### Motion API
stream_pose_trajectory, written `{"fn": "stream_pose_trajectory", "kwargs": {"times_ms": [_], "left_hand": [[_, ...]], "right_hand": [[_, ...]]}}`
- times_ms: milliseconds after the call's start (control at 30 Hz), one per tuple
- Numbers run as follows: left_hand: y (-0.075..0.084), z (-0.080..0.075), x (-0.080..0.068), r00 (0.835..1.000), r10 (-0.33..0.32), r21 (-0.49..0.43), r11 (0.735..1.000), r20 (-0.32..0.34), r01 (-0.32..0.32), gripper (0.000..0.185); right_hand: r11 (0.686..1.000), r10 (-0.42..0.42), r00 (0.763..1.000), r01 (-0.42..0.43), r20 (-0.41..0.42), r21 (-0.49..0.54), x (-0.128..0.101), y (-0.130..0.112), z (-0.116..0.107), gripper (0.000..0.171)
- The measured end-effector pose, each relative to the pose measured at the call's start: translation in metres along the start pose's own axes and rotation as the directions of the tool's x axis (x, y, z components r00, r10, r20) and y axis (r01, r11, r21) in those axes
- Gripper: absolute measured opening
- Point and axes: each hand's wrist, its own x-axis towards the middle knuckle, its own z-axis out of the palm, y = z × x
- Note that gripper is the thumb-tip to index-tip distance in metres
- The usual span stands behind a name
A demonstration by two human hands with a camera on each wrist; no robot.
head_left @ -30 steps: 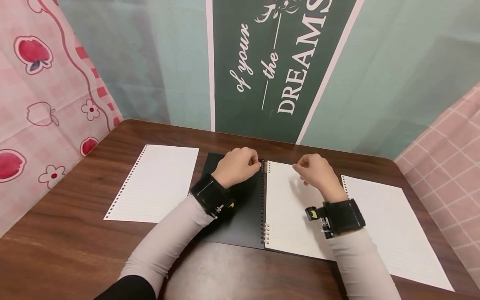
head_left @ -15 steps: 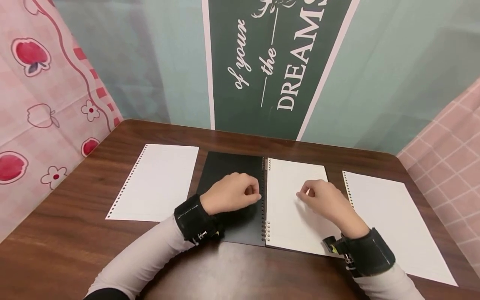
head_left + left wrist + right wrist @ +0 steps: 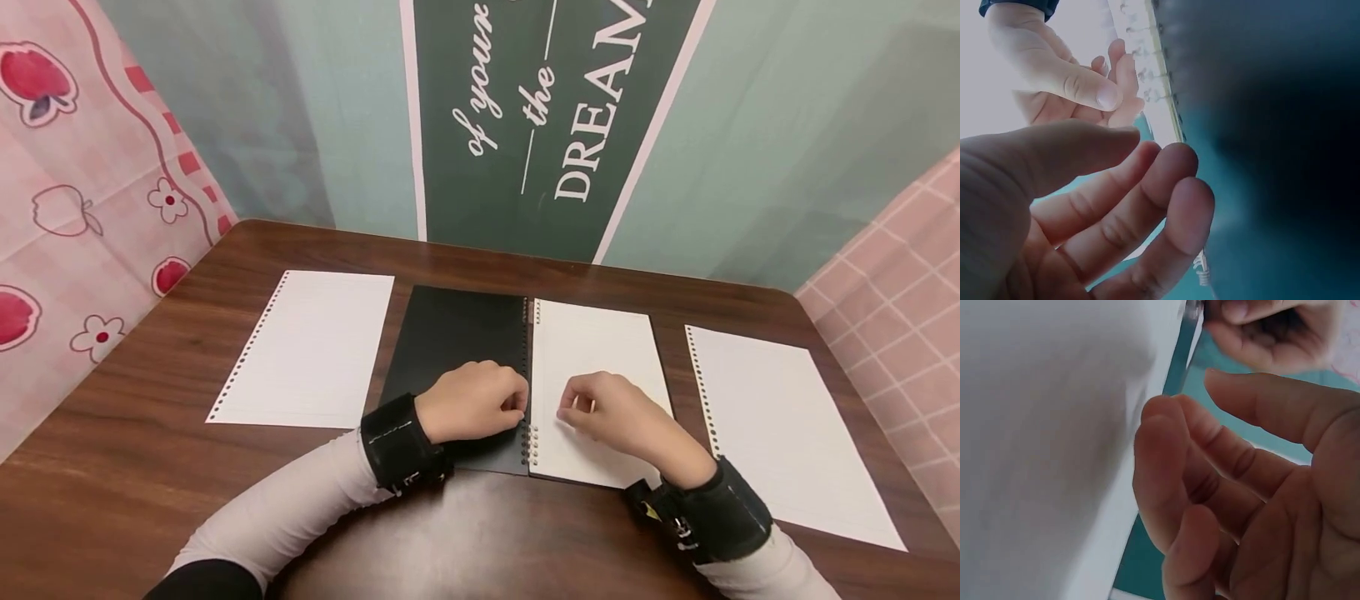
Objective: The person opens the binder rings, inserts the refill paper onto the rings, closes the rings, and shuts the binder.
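Note:
An open ring binder lies in the middle of the brown table (image 3: 150, 400), its black cover (image 3: 450, 342) to the left and a lined white page (image 3: 600, 350) to the right. My left hand (image 3: 516, 403) hovers over the near end of the ring spine (image 3: 528, 350), fingers loosely curled and holding nothing. My right hand (image 3: 572, 408) is over the page just right of the spine, also loosely curled and empty. The left wrist view shows my left hand (image 3: 1160, 149) below the rings (image 3: 1147, 75). In the right wrist view my right hand (image 3: 1182, 394) is beside the page (image 3: 1041, 425).
One loose punched sheet (image 3: 307, 346) lies left of the binder and another (image 3: 772, 417) to its right. A green banner (image 3: 540, 117) hangs behind the table. Pink patterned cloth (image 3: 67, 167) closes in the left side, pink checked cloth (image 3: 900, 308) the right.
Both hands have moved from the far end of the ring spine down to its near end, and the right hand has drawn closer to the spine.

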Motion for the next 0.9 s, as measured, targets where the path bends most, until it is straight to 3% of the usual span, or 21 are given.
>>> {"fn": "stream_pose_trajectory", "kwargs": {"times_ms": [200, 433, 900], "left_hand": [[0.005, 0.007, -0.001, 1.000, 0.016, 0.020, 1.000, 0.020, -0.016, 0.019], [0.008, 0.013, -0.001, 0.999, 0.037, 0.054, 0.998, -0.026, -0.036, 0.025], [0.009, 0.014, 0.000, 0.995, 0.088, 0.071, 0.994, -0.047, -0.084, 0.033]], "right_hand": [[0.997, -0.074, 0.997, 0.074, 0.024, 0.014, 0.000, -0.006, 0.013, 0.013], [0.989, -0.138, 0.990, 0.136, 0.034, 0.056, 0.003, -0.009, 0.021, 0.016], [0.991, -0.136, 0.991, 0.136, 0.004, -0.013, 0.004, -0.012, 0.026, 0.017]]}}
